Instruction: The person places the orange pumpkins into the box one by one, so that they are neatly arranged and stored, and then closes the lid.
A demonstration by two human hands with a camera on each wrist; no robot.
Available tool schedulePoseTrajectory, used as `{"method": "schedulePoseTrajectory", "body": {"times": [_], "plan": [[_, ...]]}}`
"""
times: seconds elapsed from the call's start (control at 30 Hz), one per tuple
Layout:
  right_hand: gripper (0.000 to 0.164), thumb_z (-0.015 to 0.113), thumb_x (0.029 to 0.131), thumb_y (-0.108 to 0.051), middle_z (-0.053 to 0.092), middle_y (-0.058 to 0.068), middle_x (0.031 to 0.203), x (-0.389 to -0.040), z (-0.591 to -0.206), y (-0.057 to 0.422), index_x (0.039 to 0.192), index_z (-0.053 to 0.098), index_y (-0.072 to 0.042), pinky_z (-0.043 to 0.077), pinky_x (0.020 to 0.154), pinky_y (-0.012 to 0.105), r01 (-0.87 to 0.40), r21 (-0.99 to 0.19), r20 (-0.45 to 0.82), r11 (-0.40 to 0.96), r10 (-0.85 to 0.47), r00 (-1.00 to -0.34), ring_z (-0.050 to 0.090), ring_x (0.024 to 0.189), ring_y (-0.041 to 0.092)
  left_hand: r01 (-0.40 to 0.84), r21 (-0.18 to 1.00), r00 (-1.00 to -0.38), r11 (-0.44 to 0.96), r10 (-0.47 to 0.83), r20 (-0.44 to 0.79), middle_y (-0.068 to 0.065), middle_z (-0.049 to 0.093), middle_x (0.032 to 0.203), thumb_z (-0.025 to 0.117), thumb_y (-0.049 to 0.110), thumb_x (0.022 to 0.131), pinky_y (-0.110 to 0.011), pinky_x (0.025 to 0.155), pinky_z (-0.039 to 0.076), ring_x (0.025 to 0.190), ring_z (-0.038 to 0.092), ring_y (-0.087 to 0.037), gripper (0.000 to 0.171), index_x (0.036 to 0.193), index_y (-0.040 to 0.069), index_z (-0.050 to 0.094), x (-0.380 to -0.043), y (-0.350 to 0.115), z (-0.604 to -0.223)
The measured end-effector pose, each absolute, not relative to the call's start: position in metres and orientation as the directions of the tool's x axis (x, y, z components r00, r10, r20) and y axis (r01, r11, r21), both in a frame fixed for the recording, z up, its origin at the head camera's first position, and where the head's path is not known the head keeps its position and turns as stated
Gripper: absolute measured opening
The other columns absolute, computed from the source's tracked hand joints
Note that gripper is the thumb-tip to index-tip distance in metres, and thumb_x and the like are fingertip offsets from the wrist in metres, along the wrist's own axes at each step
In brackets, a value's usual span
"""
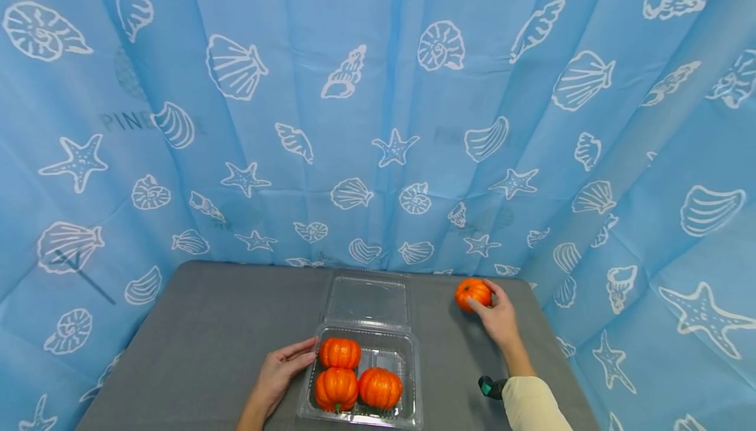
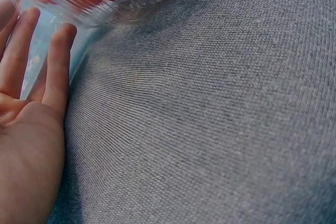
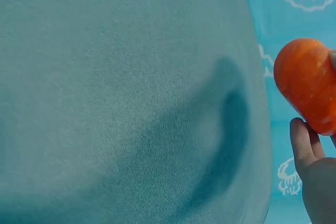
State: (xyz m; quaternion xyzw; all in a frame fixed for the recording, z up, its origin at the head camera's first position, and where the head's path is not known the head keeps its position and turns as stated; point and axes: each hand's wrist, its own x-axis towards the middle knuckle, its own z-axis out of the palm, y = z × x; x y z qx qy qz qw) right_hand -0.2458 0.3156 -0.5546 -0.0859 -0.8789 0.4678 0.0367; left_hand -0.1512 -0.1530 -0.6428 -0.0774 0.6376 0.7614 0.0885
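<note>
On my head view, I have the right grip (image 1: 499, 321) grasping an orange pumpkin (image 1: 465, 292) above the tabletop (image 1: 236, 313), lower right; my left grip (image 1: 279, 373), fingers loosely extended, touches the clear container (image 1: 415, 378), bottom centre, holding three pumpkins (image 1: 380, 388).

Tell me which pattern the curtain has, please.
Blue curtain with white shell-and-starfish print, clearest in the head view.

Four pumpkins (image 1: 380, 388), apparently one container (image 1: 388, 359), two hands (image 1: 283, 370).
</note>
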Motion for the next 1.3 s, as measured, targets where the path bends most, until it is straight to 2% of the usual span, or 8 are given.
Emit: {"method": "schedulePoseTrajectory", "body": {"times": [0.13, 0.33, 0.47, 0.57, 0.87, 1.07, 1.2, 1.3], "plan": [[0.064, 0.072, 0.096, -0.021, 0.044, 0.022, 0.152, -0.241, -0.552, 0.308, 0.152, 0.043, -0.009, 0.054, 0.102, 0.047, 0.088, -0.847, 0.007, 0.524, 0.177, -0.984, 0.056, 0.127, 0.042, -0.230, 0.956, -0.973, -0.181, 0.025, -0.229, -0.010, 0.071, 0.132, 0.078, 0.011, 0.088, -0.018, 0.092, 0.056, 0.111, 0.069, 0.001, 0.050, 0.134, -0.006, 0.064, -0.151, -0.152, -0.642], [0.061, 0.074, 0.095, -0.018, 0.048, 0.019, 0.153, -0.238, -0.549, 0.300, 0.151, 0.048, -0.015, 0.051, 0.108, 0.050, 0.040, -0.872, 0.043, 0.487, 0.158, -0.987, 0.055, 0.131, 0.038, -0.224, 0.956, -0.975, -0.189, 0.028, -0.222, -0.011, 0.071, 0.132, 0.077, 0.009, 0.088, -0.017, 0.093, 0.056, 0.111, 0.069, 0.000, 0.050, 0.134, -0.007, 0.063, -0.151, -0.152, -0.643], [0.060, 0.073, 0.096, -0.021, 0.045, 0.019, 0.154, -0.235, -0.549, 0.298, 0.150, 0.049, -0.017, 0.059, 0.095, 0.036, 0.017, -0.879, 0.065, 0.477, 0.153, -0.986, 0.063, 0.120, 0.041, -0.220, 0.957, -0.975, -0.187, 0.033, -0.218, -0.013, 0.069, 0.134, 0.077, 0.009, 0.088, -0.017, 0.093, 0.056, 0.111, 0.069, 0.000, 0.050, 0.134, -0.007, 0.063, -0.151, -0.152, -0.644], [0.057, 0.072, 0.097, -0.020, 0.043, 0.018, 0.155, -0.234, -0.551, 0.296, 0.149, 0.050, -0.018, 0.058, 0.085, 0.023, 0.003, -0.888, 0.075, 0.460, 0.150, -0.986, 0.065, 0.115, 0.042, -0.220, 0.958, -0.975, -0.182, 0.035, -0.217, -0.014, 0.068, 0.135, 0.077, 0.010, 0.088, -0.017, 0.093, 0.056, 0.111, 0.069, 0.001, 0.050, 0.134, -0.006, 0.063, -0.151, -0.152, -0.644], [0.055, 0.067, 0.096, -0.003, 0.047, 0.017, 0.150, -0.232, -0.545, 0.287, 0.148, 0.051, -0.014, 0.055, 0.087, 0.015, -0.067, -0.929, 0.116, 0.363, 0.116, -0.986, 0.058, 0.124, 0.042, -0.232, 0.956, -0.973, -0.182, 0.040, -0.229, -0.014, 0.067, 0.136, 0.078, 0.010, 0.088, -0.017, 0.092, 0.056, 0.111, 0.069, 0.000, 0.051, 0.134, -0.006, 0.064, -0.152, -0.153, -0.643], [0.057, 0.070, 0.097, -0.011, 0.050, 0.015, 0.143, -0.229, -0.537, 0.277, 0.149, 0.049, -0.017, 0.053, 0.085, 0.011, -0.062, -0.948, 0.110, 0.313, 0.139, -0.984, 0.060, 0.115, 0.021, -0.233, 0.954, -0.972, -0.188, 0.041, -0.229, -0.015, 0.067, 0.137, 0.078, 0.010, 0.088, -0.018, 0.092, 0.056, 0.111, 0.069, 0.001, 0.051, 0.134, -0.005, 0.064, -0.153, -0.153, -0.644], [0.048, 0.066, 0.101, -0.026, 0.051, 0.014, 0.142, -0.226, -0.532, 0.270, 0.146, 0.051, -0.016, 0.054, 0.084, 0.011, -0.044, -0.963, 0.086, 0.268, 0.150, -0.985, 0.060, 0.106, 0.002, -0.232, 0.955, -0.973, -0.184, 0.037, -0.229, -0.015, 0.067, 0.137, 0.079, 0.011, 0.087, -0.017, 0.092, 0.056, 0.111, 0.068, 0.001, 0.051, 0.134, -0.005, 0.064, -0.152, -0.153, -0.643], [0.043, 0.061, 0.103, -0.030, 0.052, 0.013, 0.141, -0.223, -0.529, 0.265, 0.141, 0.054, -0.011, 0.055, 0.084, 0.012, -0.055, -0.966, 0.094, 0.252, 0.146, -0.985, 0.060, 0.103, -0.004, -0.236, 0.955, -0.972, -0.181, 0.032, -0.234, -0.015, 0.067, 0.136, 0.079, 0.010, 0.087, -0.017, 0.092, 0.056, 0.110, 0.069, 0.001, 0.051, 0.134, -0.005, 0.064, -0.152, -0.152, -0.643]]}}
